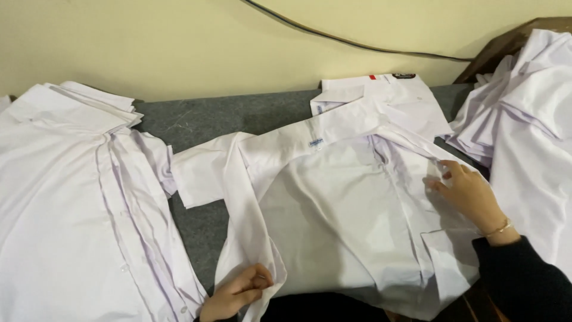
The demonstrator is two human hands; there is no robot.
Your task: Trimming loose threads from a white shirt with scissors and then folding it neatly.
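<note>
A white short-sleeved shirt (333,203) lies spread open on a grey padded surface (238,116), collar towards the wall. My left hand (235,292) pinches the lower edge of the shirt's left front panel near the bottom of the view. My right hand (471,194), with a thin bracelet and a dark sleeve, rests flat on the shirt's right front panel by the button strip, fingers spread.
A stack of folded white shirts (77,209) fills the left side. A heap of loose white shirts (524,113) lies at the right. One folded shirt (393,95) sits behind by the cream wall, where a dark cable (357,42) runs.
</note>
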